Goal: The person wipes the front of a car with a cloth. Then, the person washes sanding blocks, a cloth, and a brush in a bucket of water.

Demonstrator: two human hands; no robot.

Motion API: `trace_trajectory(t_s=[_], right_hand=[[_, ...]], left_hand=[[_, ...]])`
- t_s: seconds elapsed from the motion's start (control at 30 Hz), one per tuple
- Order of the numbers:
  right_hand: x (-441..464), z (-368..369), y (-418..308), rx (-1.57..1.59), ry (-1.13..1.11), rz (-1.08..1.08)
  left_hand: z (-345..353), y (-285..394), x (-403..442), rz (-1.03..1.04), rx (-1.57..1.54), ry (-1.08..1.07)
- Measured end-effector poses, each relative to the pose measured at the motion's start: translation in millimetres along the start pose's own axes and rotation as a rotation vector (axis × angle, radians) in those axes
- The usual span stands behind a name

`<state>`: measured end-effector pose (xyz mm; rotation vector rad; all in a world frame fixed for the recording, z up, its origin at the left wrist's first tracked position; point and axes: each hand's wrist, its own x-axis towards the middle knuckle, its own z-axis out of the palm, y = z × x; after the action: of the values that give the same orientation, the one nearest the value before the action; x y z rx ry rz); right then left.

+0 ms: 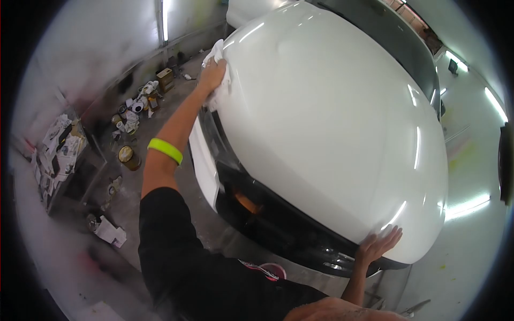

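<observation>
A large white car hood (321,117) fills the middle of the view, glossy with light reflections. At its upper left edge my left hand (213,76) is closed on a white cloth (217,52), which lies against the painted surface. A yellow-green band circles my left forearm. Near the lower right edge of the hood, my right hand (379,245) rests on the surface with its fingers spread and holds nothing. Below the hood runs the dark front grille (284,224) with an orange piece behind it.
Cans (128,156), crumpled papers and a cardboard box (165,79) stand on the floor at the left, near a paper-covered stand (64,150). A reddish bucket (276,270) is partly visible below the grille. The windshield (391,37) lies at the upper right, with lit walls around.
</observation>
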<state>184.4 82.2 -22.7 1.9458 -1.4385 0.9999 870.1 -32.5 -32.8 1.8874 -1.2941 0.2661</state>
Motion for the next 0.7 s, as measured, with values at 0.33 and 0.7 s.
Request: trace_trajectory(t_s=[0.33,0.7], right_hand=[[3.7,-0.8,-4.3,0.015,0.040,-0.001],[8.8,-9.7,-10.3,0.048,0.058,0.034]], left_hand=[[-38.5,187.9,-213.3,-0.144,-0.230,0.182],[-65.3,230.8,-234.2,0.611,0.062,-0.263]])
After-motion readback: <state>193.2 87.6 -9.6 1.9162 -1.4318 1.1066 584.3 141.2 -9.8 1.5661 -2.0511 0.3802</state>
